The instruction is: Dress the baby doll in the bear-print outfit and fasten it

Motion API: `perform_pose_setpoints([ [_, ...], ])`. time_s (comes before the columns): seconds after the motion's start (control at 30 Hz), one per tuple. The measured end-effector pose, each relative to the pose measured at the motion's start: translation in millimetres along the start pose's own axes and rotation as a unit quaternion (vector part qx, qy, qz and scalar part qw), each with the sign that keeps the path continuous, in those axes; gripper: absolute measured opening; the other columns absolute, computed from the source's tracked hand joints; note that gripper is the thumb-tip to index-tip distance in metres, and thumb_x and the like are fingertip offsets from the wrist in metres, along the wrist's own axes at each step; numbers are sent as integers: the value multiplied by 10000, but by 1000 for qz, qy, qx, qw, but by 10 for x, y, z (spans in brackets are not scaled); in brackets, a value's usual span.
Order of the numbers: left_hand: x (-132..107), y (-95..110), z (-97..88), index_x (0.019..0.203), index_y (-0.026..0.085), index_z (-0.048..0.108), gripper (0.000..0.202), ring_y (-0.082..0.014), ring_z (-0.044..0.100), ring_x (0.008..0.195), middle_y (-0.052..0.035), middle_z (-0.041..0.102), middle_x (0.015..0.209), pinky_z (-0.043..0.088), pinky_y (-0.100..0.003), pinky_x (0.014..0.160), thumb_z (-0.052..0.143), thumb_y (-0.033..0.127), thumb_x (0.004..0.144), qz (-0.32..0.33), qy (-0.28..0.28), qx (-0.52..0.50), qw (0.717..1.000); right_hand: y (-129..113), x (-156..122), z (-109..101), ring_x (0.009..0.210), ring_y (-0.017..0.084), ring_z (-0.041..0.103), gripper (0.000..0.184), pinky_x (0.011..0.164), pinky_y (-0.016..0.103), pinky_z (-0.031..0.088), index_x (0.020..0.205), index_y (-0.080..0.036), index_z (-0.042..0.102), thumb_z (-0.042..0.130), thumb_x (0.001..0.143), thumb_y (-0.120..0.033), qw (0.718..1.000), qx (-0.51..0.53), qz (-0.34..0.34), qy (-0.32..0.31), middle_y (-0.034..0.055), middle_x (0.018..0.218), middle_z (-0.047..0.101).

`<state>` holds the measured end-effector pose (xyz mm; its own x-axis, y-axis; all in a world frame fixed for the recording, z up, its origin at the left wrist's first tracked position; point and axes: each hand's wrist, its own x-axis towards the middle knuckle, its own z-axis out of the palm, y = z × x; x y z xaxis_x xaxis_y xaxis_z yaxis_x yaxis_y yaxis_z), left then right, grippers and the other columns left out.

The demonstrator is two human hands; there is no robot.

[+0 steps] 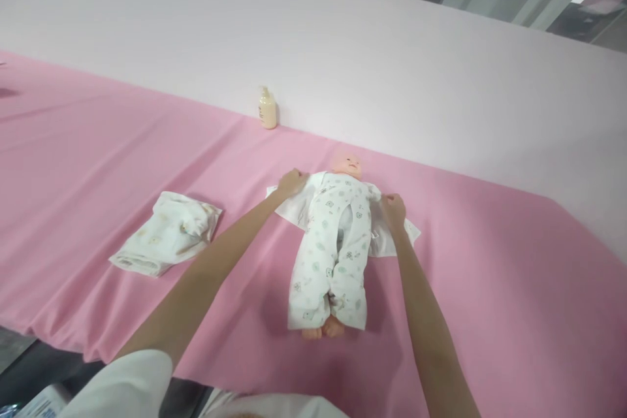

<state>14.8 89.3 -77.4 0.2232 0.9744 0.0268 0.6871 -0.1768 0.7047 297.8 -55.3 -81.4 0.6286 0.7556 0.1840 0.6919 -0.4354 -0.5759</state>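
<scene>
A baby doll [347, 164] lies on its back on the pink cloth, its head toward the wall and its bare feet toward me. White patterned baby trousers [318, 268] cover its legs and reach up over its front. Beneath its upper body a white baby top [296, 204] is spread out to both sides. On the left edge of that top, near the doll's shoulder, my left hand [292, 183] is closed. My right hand [393, 210] pinches the white fabric on the opposite side, by the doll's arm. The fingertips of both hands are partly hidden.
Left of the doll lies a folded white patterned cloth [169, 232]. A cream pump bottle [267, 109] stands against the white wall [313, 52]. The pink tablecloth [235, 320] has a near edge at the lower left, with a dark area below it.
</scene>
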Motion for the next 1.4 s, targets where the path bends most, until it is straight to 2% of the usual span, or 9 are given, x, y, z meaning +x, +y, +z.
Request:
perform_pose_setpoints([
  [0.2, 99, -252, -440, 608, 159, 622, 168, -203, 582, 596, -71, 634, 649, 413, -303, 586, 678, 316, 618, -50, -122, -40, 990, 350, -11, -430, 681, 180, 555, 252, 616, 270, 369, 704, -161, 622, 556, 721, -404, 995, -31, 25, -93, 54, 695, 627],
  [0.47, 214, 112, -609, 891, 138, 676, 252, -177, 609, 679, -72, 670, 785, 464, -278, 640, 643, 131, 641, -23, -133, -197, 971, 402, -53, -514, 556, 140, 486, 279, 532, 256, 314, 608, -158, 608, 505, 744, -378, 996, -14, 14, -82, 9, 549, 564],
  [0.7, -612, 982, 73, 1123, 183, 565, 361, -170, 615, 765, -51, 660, 880, 484, -290, 704, 507, 124, 772, 196, -230, -193, 934, 241, -98, -500, 611, 159, 499, 276, 579, 265, 332, 621, -178, 565, 425, 797, -339, 1000, -7, -11, 6, 30, 621, 578],
  [0.9, -1243, 1061, 623, 1060, 141, 585, 305, -221, 547, 1068, -107, 598, 1135, 418, -344, 945, 384, 85, 838, 421, -108, 97, 896, -269, -66, -606, 737, 184, 581, 211, 670, 278, 411, 777, -163, 591, 423, 831, -277, 998, 1, -19, 54, 91, 779, 647],
  [1.0, -1454, 1002, 654, 1049, 122, 593, 272, -290, 485, 1165, -157, 568, 1196, 356, -426, 1015, 454, 100, 816, 465, -73, 205, 858, -786, -276, -682, 600, 134, 587, 129, 588, 238, 443, 859, -180, 608, 547, 781, -262, 986, 79, -113, -89, 37, 742, 659],
  [1.07, -1626, 990, 588, 1054, 154, 598, 315, -299, 482, 1167, -142, 583, 1168, 340, -456, 1019, 468, 61, 783, 495, -81, 236, 832, -1125, -443, -738, 475, 114, 565, 253, 471, 223, 439, 982, -188, 601, 564, 798, -357, 909, 195, -175, -325, 32, 746, 672],
  [1.13, -1780, 986, 465, 1101, 191, 580, 414, -249, 539, 1083, -105, 590, 1152, 392, -400, 966, 459, 8, 749, 514, -116, 233, 817, -1345, -523, -767, 435, 106, 558, 294, 410, 205, 427, 1006, -184, 599, 565, 805, -396, 861, 240, -196, -404, 28, 727, 669],
  [1.3, -1867, 876, 141, 1003, 179, 604, 304, -230, 577, 907, -110, 622, 995, 432, -377, 842, 434, 53, 785, 432, -79, 242, 865, -1252, -228, -496, 451, 119, 553, 211, 461, 234, 439, 787, -151, 613, 484, 844, -308, 980, 103, -115, -125, 33, 632, 619],
  [1.4, -1747, 804, 48, 927, 147, 631, 234, -287, 566, 897, -160, 614, 965, 427, -392, 707, 472, 89, 766, 371, -82, 260, 888, -1093, -48, -195, 607, 204, 613, 334, 580, 299, 461, 631, -152, 587, 518, 823, -416, 990, -52, -94, -91, 83, 604, 607],
])
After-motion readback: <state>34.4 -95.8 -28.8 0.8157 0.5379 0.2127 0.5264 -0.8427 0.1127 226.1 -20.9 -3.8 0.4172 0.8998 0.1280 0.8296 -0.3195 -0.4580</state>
